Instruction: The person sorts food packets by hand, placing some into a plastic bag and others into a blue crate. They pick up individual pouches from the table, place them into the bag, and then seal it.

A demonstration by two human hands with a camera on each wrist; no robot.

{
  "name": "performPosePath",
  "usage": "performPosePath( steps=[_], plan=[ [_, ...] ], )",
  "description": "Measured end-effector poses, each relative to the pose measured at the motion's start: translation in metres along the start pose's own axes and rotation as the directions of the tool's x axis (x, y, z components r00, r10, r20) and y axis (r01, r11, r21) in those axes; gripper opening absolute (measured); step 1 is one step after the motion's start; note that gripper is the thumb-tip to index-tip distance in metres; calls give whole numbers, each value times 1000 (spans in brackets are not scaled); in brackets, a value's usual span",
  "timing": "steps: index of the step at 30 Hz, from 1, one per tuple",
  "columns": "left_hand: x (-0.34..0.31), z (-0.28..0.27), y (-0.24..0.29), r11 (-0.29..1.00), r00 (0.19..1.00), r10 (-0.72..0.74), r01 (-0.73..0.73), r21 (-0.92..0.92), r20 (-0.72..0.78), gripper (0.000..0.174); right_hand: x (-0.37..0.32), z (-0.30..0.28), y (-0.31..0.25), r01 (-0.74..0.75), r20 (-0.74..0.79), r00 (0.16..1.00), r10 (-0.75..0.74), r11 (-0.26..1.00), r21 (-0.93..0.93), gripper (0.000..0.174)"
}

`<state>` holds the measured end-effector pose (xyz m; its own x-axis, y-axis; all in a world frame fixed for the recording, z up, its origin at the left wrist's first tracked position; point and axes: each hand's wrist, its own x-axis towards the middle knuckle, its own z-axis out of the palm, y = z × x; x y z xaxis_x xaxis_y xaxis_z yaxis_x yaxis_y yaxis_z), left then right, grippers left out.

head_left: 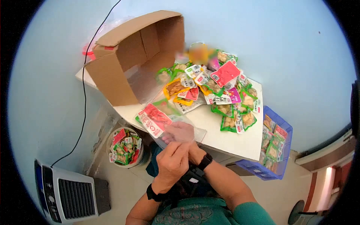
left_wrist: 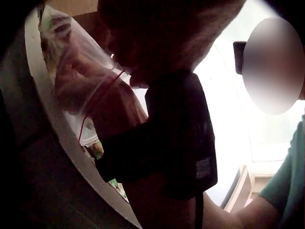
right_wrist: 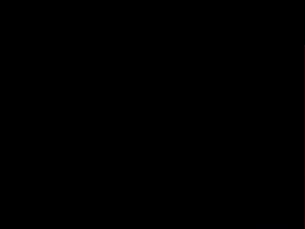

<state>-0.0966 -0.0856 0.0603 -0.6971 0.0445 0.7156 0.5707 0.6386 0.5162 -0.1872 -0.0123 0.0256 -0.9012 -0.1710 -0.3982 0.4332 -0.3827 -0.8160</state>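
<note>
In the head view my right hand is inside a clear plastic bag at the table's front edge. Its bent fingers grip the lower edge of a red-and-white food packet, and green-edged packaging shows beneath that. My left hand, with curled fingers, pinches the bag's opening beside the right wrist. The left wrist view shows the left hand dark and close up, with the right hand behind the bag's film and a thin red line along its mouth. The right wrist view is black.
Many food packets are heaped on the white table. An open cardboard box lies behind, at left. Packets fill a bucket below and a blue crate at right. An air cooler and hanging black cable are at left.
</note>
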Motion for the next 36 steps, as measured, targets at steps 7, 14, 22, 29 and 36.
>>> performPosePath(
  steps=[7,14,22,29,36],
  plan=[
    [4,2,3,997,999,-40,41,-69,13,15,-11,-1,-7,-30,64,998,27,998,51,26],
    [1,7,7,997,998,-68,68,-41,-4,17,-21,-33,5,111,309,936,-168,975,194,40],
    [5,10,12,998,999,-53,53,-30,4,18,-31,-42,1,91,304,941,-150,976,200,40],
    [3,6,11,995,996,-83,84,-58,13,17,-30,-41,-2,176,395,901,-177,984,38,44],
    [-1,5,8,990,994,-103,98,-104,-40,17,-30,-37,-2,107,332,938,-104,994,9,40]
  ],
)
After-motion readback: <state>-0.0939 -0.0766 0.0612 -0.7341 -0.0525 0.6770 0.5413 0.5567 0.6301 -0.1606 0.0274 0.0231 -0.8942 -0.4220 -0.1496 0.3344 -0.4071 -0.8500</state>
